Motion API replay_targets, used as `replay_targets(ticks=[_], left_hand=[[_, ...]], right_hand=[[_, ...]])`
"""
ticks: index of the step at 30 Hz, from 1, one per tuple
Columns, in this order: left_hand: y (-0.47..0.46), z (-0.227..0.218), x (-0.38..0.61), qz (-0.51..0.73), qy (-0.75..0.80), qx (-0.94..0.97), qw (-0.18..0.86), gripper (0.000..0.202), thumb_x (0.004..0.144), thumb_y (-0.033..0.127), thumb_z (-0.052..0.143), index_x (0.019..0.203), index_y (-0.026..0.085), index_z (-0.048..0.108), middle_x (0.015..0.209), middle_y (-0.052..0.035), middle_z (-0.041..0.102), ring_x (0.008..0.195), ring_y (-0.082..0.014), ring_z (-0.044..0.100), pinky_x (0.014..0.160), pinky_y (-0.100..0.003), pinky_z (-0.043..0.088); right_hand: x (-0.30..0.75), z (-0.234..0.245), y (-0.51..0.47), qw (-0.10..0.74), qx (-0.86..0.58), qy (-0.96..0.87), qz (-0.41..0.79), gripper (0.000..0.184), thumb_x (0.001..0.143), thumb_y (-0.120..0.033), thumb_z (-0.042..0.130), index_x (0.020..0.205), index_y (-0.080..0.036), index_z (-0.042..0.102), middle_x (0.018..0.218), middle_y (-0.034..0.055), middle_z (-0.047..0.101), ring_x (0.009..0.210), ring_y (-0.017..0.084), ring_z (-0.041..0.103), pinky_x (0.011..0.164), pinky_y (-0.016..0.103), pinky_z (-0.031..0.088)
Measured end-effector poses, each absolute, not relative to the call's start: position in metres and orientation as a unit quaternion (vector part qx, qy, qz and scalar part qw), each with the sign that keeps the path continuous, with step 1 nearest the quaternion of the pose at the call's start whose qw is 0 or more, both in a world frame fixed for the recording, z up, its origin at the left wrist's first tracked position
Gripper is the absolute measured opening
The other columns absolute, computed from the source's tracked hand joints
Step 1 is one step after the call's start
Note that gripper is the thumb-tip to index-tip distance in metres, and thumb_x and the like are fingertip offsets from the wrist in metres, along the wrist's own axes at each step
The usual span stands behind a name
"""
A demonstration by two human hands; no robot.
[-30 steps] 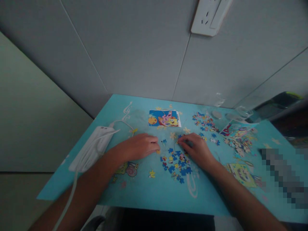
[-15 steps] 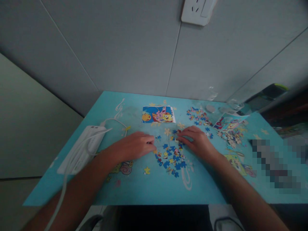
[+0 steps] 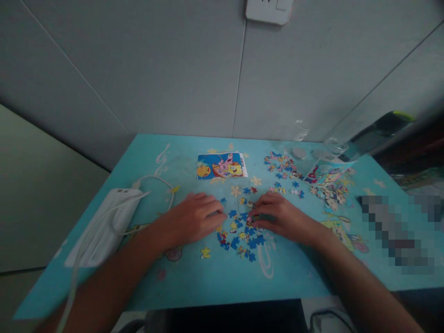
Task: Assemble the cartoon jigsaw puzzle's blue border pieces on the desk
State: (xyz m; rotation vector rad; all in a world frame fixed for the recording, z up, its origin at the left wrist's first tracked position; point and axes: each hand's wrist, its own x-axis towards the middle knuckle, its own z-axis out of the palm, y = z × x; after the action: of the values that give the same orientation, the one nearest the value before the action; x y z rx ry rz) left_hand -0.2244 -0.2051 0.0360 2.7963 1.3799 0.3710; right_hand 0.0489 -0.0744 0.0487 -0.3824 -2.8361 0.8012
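Loose jigsaw puzzle pieces point(image 3: 234, 243), mostly blue with yellow, red and white bits, lie spread between my two hands. My right hand point(image 3: 277, 215) reaches in from the right, its thumb and fingertips closing on a puzzle piece point(image 3: 249, 221) at the pile's upper right edge. On the left, my left hand point(image 3: 201, 219) is curled with fingers bent down beside the pile. Whatever its fingertips hold is hidden. A blue piece point(image 3: 223, 201) lies just past them. Behind the pile lies a cartoon picture card point(image 3: 222, 165).
A second group of pieces point(image 3: 279, 162) and a heap point(image 3: 333, 196) lie at the right, near a printed box-like item point(image 3: 326, 172) and a clear container point(image 3: 336, 147). A white power strip point(image 3: 104, 226) with cables rests at left. The wall point(image 3: 180, 69) borders the table's back.
My right hand has come nearer and left, from the pile's far edge down onto its upper right pieces. My left hand stays beside the pile. The camera view has shifted slightly.
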Motion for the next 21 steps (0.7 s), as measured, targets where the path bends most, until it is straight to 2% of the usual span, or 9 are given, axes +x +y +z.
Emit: replay_targets(ticks=[5,8,14,21], left_hand=[[-0.203,0.03,-0.223,0.141,0.456,0.878,0.006,0.036,0.098,0.034,0.056,0.132,0.021,0.058,0.131,-0.0103,0.061,0.122,-0.0268,0.054,0.1,-0.046,0.046],[-0.203,0.029,-0.221,0.138,0.444,0.885,0.015,0.037,0.099,0.032,0.055,0.133,0.02,0.057,0.135,-0.0103,0.059,0.125,-0.0271,0.052,0.101,-0.046,0.047],[-0.205,0.027,-0.211,0.113,0.417,0.901,0.03,0.042,0.098,0.033,0.056,0.137,0.018,0.054,0.138,-0.01,0.058,0.126,-0.0269,0.052,0.108,-0.047,0.045],[-0.206,0.021,-0.203,0.122,0.406,0.905,0.021,0.039,0.099,0.024,0.054,0.137,0.018,0.055,0.141,-0.0094,0.058,0.13,-0.0259,0.052,0.11,-0.047,0.045]], right_hand=[[0.053,0.049,-0.07,0.061,-0.138,-0.953,0.263,0.011,0.092,-0.033,0.068,0.095,-0.026,0.076,0.097,0.0047,0.068,0.095,0.021,0.061,0.091,0.039,0.043],[0.055,0.052,-0.07,0.055,-0.15,-0.952,0.26,0.013,0.092,-0.033,0.067,0.099,-0.026,0.075,0.099,0.0045,0.068,0.097,0.022,0.06,0.095,0.04,0.042],[0.052,0.051,-0.076,0.057,-0.15,-0.956,0.246,0.029,0.09,-0.04,0.069,0.116,-0.026,0.071,0.105,0.0065,0.067,0.103,0.023,0.06,0.096,0.04,0.043],[0.052,0.048,-0.076,0.076,-0.15,-0.953,0.254,0.01,0.089,-0.034,0.071,0.095,-0.028,0.076,0.098,0.0033,0.069,0.097,0.021,0.063,0.098,0.042,0.041]])
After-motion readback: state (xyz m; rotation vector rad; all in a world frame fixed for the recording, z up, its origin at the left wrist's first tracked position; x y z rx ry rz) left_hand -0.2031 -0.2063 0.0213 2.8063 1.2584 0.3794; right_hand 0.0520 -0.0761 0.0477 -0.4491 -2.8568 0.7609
